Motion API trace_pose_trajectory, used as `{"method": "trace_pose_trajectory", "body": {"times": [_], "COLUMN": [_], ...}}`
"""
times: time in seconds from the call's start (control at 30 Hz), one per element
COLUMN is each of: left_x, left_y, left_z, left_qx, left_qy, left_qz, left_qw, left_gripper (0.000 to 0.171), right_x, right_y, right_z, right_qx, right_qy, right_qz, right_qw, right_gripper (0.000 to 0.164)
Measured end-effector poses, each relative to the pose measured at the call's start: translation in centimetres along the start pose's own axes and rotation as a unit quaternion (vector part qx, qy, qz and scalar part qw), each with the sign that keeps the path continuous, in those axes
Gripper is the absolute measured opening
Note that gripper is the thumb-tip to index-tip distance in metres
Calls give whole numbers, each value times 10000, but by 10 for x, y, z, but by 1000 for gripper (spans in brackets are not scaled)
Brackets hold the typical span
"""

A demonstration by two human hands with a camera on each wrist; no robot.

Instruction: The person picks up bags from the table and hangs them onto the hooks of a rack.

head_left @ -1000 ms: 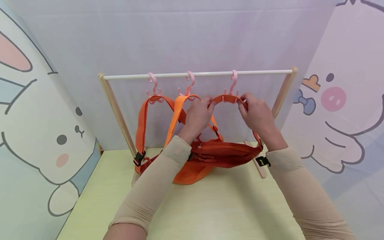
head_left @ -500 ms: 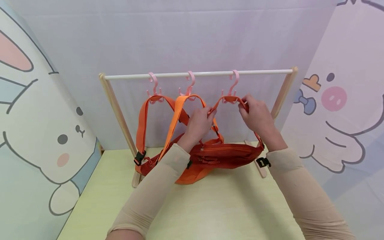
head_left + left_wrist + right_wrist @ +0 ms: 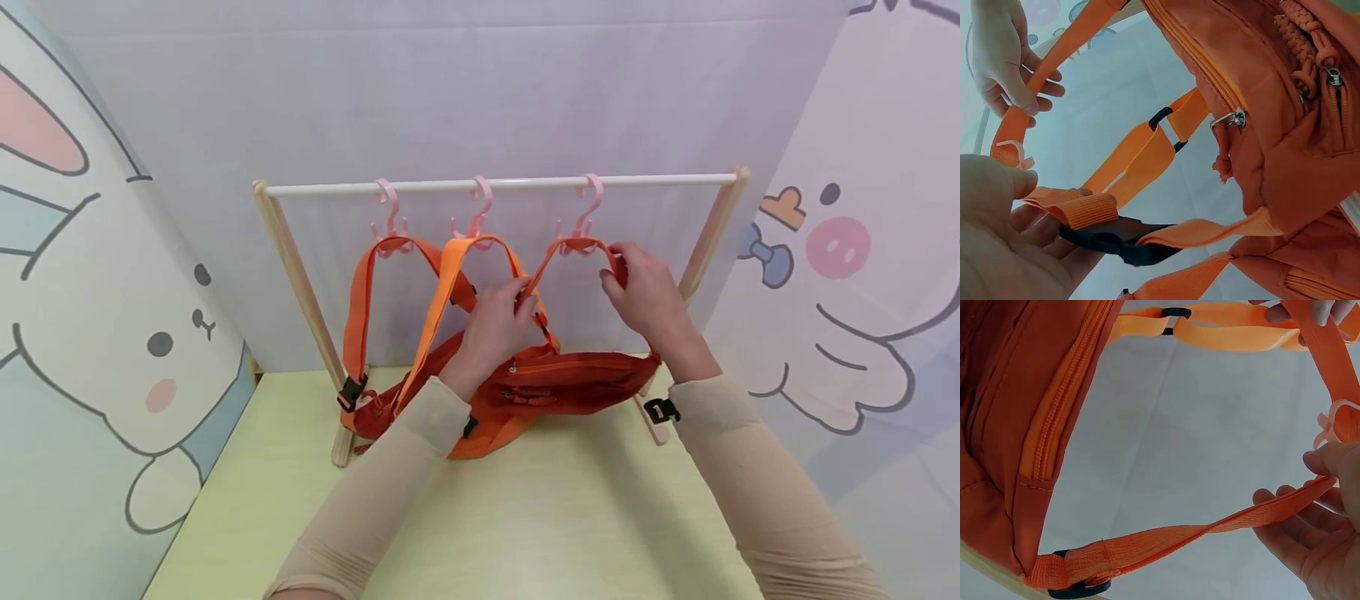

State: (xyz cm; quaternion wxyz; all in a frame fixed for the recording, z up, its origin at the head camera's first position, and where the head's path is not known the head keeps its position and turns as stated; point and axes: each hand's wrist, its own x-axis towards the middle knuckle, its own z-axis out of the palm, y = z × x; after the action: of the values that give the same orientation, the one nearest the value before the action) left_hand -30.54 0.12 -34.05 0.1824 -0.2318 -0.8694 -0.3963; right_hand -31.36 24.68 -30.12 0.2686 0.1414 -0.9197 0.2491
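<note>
In the head view, a red-orange waist bag hangs from its strap, which loops over the right-hand pink hook. My left hand pinches the strap's left side below the hook. Higher on the other side, my right hand has that strap between thumb and fingers. The left wrist view shows a black buckle against my left fingers. Seen from the right wrist, the strap runs from my fingers down to a black slider at the bag's corner.
Two more pink hooks on the white rod carry the straps of other orange bags, such as the bright orange strap in the middle. Wooden legs hold the rod over a pale yellow table. A cartoon-printed backdrop surrounds it.
My left hand has moved down along the strap, while my right hand has dropped slightly. The strap loop over the right-hand hook has become narrower and more pointed, and the hook has turned a little.
</note>
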Motion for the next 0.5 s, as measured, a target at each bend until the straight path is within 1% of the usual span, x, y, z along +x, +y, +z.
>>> {"method": "trace_pose_trajectory", "body": {"times": [0.13, 0.27, 0.37, 0.5], "left_x": [-5, -10, -14, -20], "left_y": [-1, -1, -1, -1], "left_z": [1, 1, 1, 0], "left_qx": [-119, -102, -76, -116], "left_qy": [95, 256, 376, 425], "left_qz": [-36, 45, 112, 103], "left_qw": [9999, 9996, 9992, 9990], "left_gripper": [41, 41, 40, 42], "right_x": [-2, -4, -5, -7], "right_y": [2, 4, 7, 10], "right_z": [0, 0, 0, 0], "right_qx": [51, 65, 79, 115], "right_qy": [-84, -170, -168, -130], "right_qz": [96, 215, 213, 170], "right_qw": [9999, 9996, 9996, 9997], "right_gripper": [39, 44, 47, 50]}}
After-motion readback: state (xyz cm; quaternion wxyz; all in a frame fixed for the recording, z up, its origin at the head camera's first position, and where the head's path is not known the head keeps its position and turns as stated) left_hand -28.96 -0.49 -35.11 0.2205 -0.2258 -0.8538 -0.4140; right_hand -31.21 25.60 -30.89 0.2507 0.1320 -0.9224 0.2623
